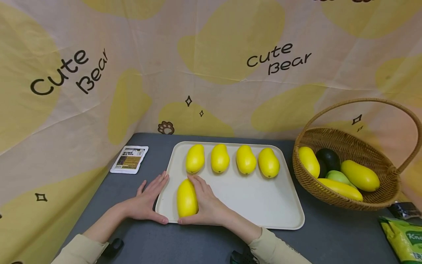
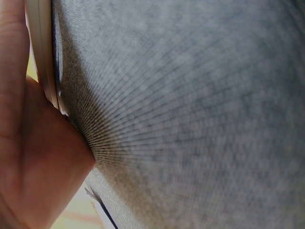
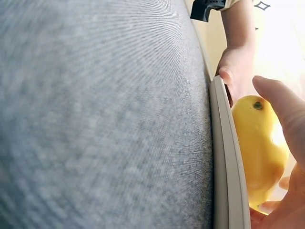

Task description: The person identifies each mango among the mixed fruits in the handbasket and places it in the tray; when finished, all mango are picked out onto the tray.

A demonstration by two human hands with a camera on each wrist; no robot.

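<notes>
A yellow mango [image 1: 187,198] lies lengthwise at the near left of a cream tray [image 1: 244,205]. My right hand [image 1: 209,205] holds it from the right, thumb near its close end and fingers round its far end. In the right wrist view, the mango [image 3: 257,148] shows its stem spot beside the thumb. My left hand [image 1: 146,201] rests at the tray's left edge, thumb and fingers spread and holding nothing. Several more yellow mangoes [image 1: 220,158] stand in a row along the tray's far side.
On the right, a wicker basket [image 1: 333,194] with a tall handle holds yellow, green and dark fruit. A white printed packet [image 1: 129,160] lies at the back left. A green Knorr bag [image 1: 403,238] and a dark packet [image 1: 404,210] lie at the right edge.
</notes>
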